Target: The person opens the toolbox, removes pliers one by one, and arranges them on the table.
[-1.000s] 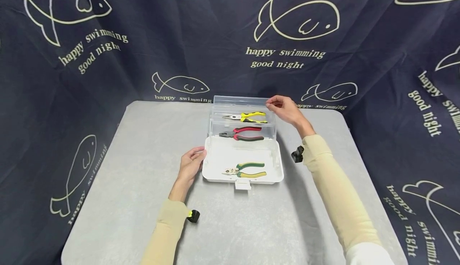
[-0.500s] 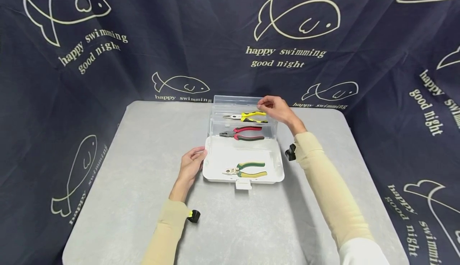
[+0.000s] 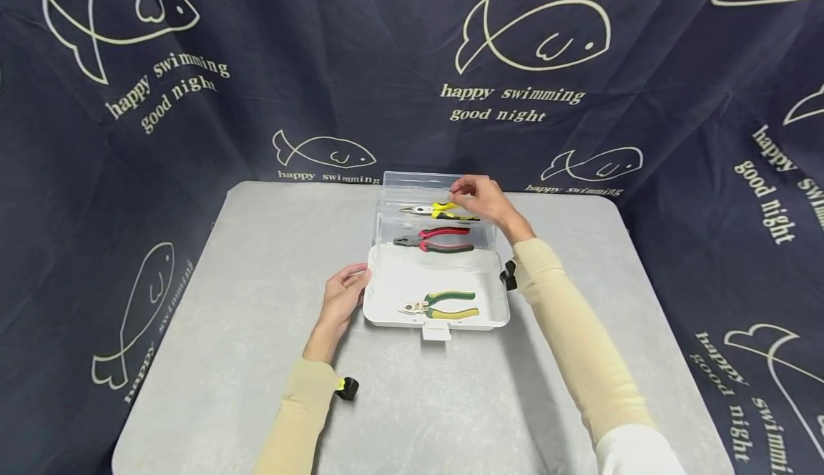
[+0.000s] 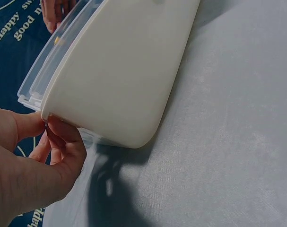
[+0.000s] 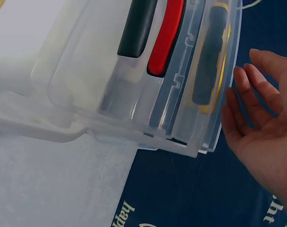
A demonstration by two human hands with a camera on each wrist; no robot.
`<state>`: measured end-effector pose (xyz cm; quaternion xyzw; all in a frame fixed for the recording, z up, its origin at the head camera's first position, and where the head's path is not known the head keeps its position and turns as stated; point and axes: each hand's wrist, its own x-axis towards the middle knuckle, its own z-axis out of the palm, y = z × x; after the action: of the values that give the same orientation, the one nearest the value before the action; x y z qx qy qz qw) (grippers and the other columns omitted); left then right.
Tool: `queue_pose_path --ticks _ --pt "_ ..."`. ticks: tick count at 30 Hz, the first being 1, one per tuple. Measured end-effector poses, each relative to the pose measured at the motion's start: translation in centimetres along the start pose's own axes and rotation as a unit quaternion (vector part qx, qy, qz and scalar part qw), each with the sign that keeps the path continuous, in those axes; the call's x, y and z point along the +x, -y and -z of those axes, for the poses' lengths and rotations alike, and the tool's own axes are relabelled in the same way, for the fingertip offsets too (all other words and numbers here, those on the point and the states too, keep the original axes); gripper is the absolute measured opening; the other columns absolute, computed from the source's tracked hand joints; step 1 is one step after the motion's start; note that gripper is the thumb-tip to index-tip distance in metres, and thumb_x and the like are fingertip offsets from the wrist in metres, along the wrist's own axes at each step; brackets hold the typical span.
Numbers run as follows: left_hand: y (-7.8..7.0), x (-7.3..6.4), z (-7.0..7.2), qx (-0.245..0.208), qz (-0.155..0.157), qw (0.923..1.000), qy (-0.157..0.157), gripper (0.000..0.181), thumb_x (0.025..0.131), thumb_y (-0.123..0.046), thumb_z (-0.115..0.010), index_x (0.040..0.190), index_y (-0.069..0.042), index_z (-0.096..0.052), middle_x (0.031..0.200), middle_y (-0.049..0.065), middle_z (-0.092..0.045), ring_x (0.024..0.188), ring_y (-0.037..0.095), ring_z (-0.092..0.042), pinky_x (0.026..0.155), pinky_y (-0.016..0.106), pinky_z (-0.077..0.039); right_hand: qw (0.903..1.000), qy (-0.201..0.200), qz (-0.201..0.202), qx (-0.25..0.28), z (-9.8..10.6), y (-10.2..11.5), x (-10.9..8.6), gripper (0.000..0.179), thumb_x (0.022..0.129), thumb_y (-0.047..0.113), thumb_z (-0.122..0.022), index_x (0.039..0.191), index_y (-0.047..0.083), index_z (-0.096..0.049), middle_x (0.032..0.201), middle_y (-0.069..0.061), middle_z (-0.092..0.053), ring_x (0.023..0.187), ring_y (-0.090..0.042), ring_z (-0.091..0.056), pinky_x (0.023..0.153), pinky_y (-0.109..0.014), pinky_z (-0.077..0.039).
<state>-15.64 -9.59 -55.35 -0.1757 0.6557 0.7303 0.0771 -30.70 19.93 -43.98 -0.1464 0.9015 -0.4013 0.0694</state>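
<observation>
A white toolbox [image 3: 435,323] stands opened, its clear stepped trays [image 3: 390,180] raised at the back. In its base lie green-and-yellow pliers [image 3: 444,305]. Red-and-black pliers [image 3: 433,240] lie in the lower clear tray, and yellow-and-black needle-nose pliers [image 3: 425,210] in the one above. My left hand [image 4: 39,165] pinches the left rim of the base between thumb and fingers. My right hand [image 5: 268,104], fingers loosely bent and apart, is by the outer wall of the upper tray; whether it touches is unclear. In the head view it partly covers the yellow handles.
The toolbox sits on a grey tabletop [image 3: 270,260], near its back edge. A dark blue curtain [image 3: 412,53] with fish drawings hangs behind and at both sides. The toolbox's white latch [image 3: 436,332] points toward the front.
My right hand has moved left along the upper tray, from its right corner to over the yellow handles. My left hand, the toolbox and the pliers have stayed in place.
</observation>
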Motion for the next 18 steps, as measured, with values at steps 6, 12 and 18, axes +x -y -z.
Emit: queue_pose_path --ticks 6,12,18 --pt "-0.1 -0.1 0.0 0.002 -0.002 1.0 -0.001 0.032 0.1 -0.017 -0.07 0.129 -0.004 -0.066 0.094 0.002 -0.071 0.08 0.011 -0.064 0.065 0.022 -0.05 0.9997 0.019 -0.002 -0.018 -0.8 0.5 0.3 0.021 0.099 0.011 -0.068 0.116 -0.002 -0.067 0.113 -0.018 -0.068 0.108 -0.032 -0.062 0.091 -0.044 -0.048" --pt "0.0 0.0 0.1 0.001 0.001 1.0 0.003 0.033 0.1 -0.017 -0.07 0.13 -0.004 -0.066 0.096 0.004 -0.072 0.08 0.012 -0.064 0.066 0.022 -0.051 0.9982 0.044 0.002 -0.042 -0.9 0.8 0.6 0.026 0.096 0.013 -0.073 0.117 -0.002 -0.068 0.113 -0.018 -0.068 0.109 -0.032 -0.063 0.092 -0.045 -0.05" --pt "0.0 0.0 0.2 0.004 0.002 1.0 0.003 0.035 0.099 -0.019 -0.071 0.13 -0.003 -0.066 0.099 0.007 -0.072 0.083 0.013 -0.064 0.065 0.021 -0.05 0.9883 0.07 0.049 -0.126 -0.9 1.2 0.9 0.028 0.092 0.013 -0.077 0.116 -0.001 -0.073 0.116 -0.019 -0.071 0.114 -0.034 -0.062 0.103 -0.049 -0.044"
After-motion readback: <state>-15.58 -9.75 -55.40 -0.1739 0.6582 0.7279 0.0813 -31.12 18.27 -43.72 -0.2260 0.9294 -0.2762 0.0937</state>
